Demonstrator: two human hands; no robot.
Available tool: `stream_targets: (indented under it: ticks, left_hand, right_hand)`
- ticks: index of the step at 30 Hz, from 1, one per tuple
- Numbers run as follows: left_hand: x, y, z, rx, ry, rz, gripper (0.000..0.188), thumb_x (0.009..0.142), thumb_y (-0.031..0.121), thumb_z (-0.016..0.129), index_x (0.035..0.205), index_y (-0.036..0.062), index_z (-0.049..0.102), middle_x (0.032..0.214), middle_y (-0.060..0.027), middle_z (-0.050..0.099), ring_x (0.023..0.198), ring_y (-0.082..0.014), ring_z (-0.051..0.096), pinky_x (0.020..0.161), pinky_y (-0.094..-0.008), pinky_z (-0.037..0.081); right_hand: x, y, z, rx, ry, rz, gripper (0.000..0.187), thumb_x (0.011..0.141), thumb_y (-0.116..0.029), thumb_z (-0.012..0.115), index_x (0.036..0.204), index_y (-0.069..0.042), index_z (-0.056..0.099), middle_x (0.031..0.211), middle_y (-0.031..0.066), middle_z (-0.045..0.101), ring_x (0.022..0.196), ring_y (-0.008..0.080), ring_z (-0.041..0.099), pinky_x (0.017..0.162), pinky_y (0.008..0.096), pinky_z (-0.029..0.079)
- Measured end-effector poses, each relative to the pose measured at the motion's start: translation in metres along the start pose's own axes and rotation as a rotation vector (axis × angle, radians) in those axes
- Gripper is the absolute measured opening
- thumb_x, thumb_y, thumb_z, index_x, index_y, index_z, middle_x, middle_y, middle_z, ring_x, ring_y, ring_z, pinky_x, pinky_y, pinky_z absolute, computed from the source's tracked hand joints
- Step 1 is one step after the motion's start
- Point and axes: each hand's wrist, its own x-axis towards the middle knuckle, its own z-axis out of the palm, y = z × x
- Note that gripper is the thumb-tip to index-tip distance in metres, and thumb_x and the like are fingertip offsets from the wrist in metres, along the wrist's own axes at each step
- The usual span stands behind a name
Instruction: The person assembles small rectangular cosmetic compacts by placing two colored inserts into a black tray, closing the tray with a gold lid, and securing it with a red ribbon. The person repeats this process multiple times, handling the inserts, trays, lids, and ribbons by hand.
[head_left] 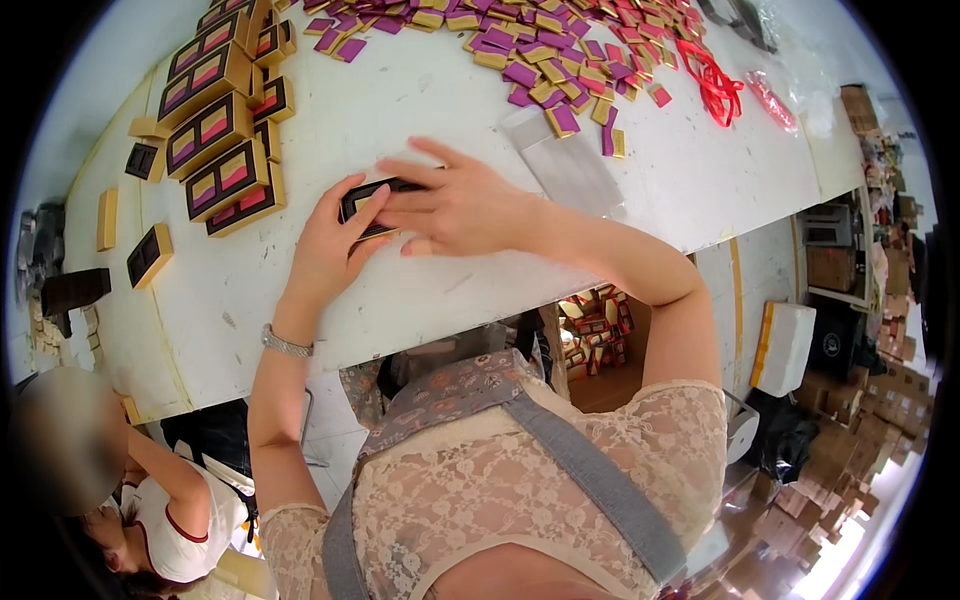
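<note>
I watch from afar through the left head-worn fisheye, facing steeply down. The lace blouse (470,450) fills the near bottom, the left hand (328,240) and right hand (470,208) lie close in mid-view, and the white table (400,110) stretches away toward the upper edge, its straight sides bowed.

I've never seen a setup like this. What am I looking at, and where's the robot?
There's no robot here: these are a person's two bare hands. The only picture comes from the left of two wide cameras worn on that person's head, looking down, so straight edges bend near the rim.

The left hand holds a black-and-gold box; the right hand reaches over it, partly hiding it. On the white table, gold boxes are stacked at left, small wrapped pieces lie heaped at the far side, and red ribbon lies to their right.
</note>
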Motion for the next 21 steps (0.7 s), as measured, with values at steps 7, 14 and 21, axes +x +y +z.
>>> stream_targets:
  ticks: [7, 14, 21]
  left_hand:
    - [-0.001, 0.005, -0.002, 0.198, 0.069, 0.081, 0.051, 0.08, 0.018, 0.072, 0.129, 0.0155, 0.058, 0.126, -0.0154, 0.051, 0.111, -0.0321, 0.051, 0.091, -0.0391, 0.047]
    - [-0.003, 0.001, -0.008, 0.151, 0.086, 0.056, 0.052, 0.08, 0.019, 0.072, 0.13, 0.0172, 0.058, 0.126, -0.0146, 0.05, 0.11, -0.0317, 0.052, 0.089, -0.0376, 0.047]
    - [-0.006, -0.002, -0.007, 0.171, 0.076, 0.023, 0.05, 0.082, 0.023, 0.071, 0.13, 0.0207, 0.057, 0.128, -0.013, 0.048, 0.112, -0.0297, 0.051, 0.089, -0.0366, 0.048]
  right_hand:
    - [-0.125, 0.141, -0.073, -0.626, 0.182, 0.686, 0.021, 0.077, -0.01, 0.068, 0.098, -0.011, 0.071, 0.101, 0.0049, 0.068, 0.097, 0.0277, 0.059, 0.081, 0.0384, 0.051]
    - [-0.115, 0.145, -0.053, -0.356, 0.28, 0.824, 0.022, 0.079, -0.023, 0.072, 0.096, -0.01, 0.074, 0.096, 0.0052, 0.07, 0.09, 0.0246, 0.064, 0.08, 0.0356, 0.051]
    - [-0.089, 0.136, -0.046, -0.342, 0.283, 0.781, 0.024, 0.081, -0.017, 0.069, 0.103, -0.007, 0.072, 0.106, 0.0095, 0.069, 0.103, 0.0276, 0.06, 0.087, 0.0361, 0.05]
